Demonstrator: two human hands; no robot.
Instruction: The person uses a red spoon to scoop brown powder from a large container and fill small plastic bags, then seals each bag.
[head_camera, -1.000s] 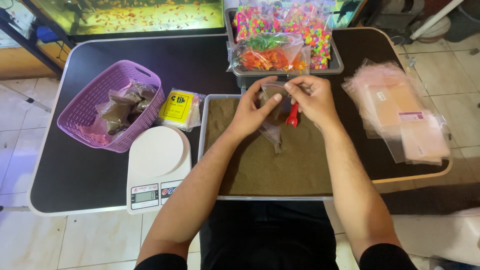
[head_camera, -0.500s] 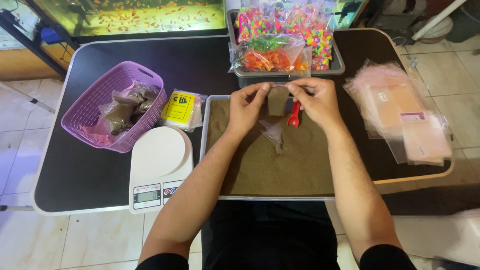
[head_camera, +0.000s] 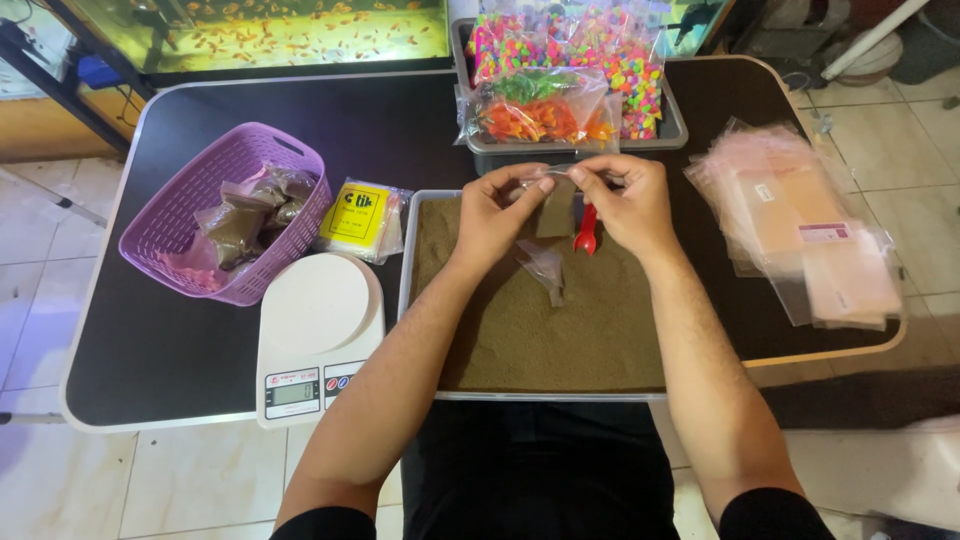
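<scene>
Fingertips of left hand (head_camera: 497, 208) and right hand (head_camera: 625, 203) pinched shut on top edge of small clear bag (head_camera: 556, 208), hanging over tray (head_camera: 418, 262) of brown granules. Uneven pinch likely to spill contents. Red scoop (head_camera: 585, 230) beside.

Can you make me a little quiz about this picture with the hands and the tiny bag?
1. True or false: both hands, left hand and right hand, pinch the top of the small clear bag.
2. What colour is the scoop lying in the tray of brown granules?
3. What sits nearest the kitchen scale? A) purple basket B) stack of empty bags

Key: 1 true; 2 red; 3 A.
</scene>
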